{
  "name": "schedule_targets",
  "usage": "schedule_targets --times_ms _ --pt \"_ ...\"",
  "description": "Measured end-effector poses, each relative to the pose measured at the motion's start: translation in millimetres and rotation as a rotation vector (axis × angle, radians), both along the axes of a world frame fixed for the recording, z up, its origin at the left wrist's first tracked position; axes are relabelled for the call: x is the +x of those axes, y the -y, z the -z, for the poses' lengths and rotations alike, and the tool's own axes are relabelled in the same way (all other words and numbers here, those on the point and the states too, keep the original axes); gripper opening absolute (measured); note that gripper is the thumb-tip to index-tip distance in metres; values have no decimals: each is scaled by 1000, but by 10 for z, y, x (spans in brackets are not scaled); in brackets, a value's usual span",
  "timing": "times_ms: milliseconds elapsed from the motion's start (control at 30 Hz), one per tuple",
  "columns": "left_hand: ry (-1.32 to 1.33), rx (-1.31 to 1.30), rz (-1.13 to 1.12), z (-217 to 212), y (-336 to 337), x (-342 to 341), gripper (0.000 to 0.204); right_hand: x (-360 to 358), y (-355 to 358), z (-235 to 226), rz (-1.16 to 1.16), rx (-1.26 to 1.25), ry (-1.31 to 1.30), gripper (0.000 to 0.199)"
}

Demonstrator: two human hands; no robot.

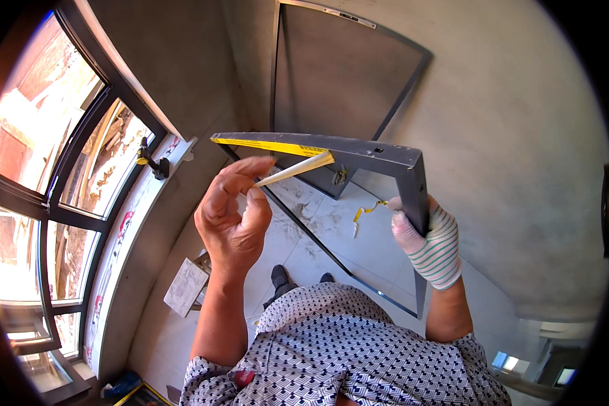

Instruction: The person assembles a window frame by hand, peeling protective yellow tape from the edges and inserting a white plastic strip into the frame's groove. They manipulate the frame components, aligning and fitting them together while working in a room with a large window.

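Left hand (231,215), bare: grip pinched shut on yellow tape strip (294,169), peeling from the grey frame (358,154) top bar. Right hand (432,245) (striped glove): grip closed around the frame's upright just below its corner. Second frame (345,74) leans against wall.

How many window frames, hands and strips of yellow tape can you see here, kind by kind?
Grey metal frames: 2, the held frame and the leaning frame
Hands: 2, the bare left hand and the gloved right hand
Yellow tape strips: 2, the peeled strip and the floor scrap
Total: 6
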State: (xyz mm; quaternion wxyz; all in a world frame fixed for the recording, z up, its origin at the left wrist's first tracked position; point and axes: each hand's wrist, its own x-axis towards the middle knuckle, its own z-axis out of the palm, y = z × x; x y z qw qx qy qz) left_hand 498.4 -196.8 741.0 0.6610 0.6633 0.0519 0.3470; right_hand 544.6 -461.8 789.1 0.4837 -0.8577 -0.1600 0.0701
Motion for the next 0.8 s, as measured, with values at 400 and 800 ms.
schedule_targets --times_ms 400,800 --pt "201 -457 736 -94 444 232 7 47 -71 -355 121 91 66 31" --pt "-147 255 189 653 -442 -388 10 245 438 -314 244 97 187 36"
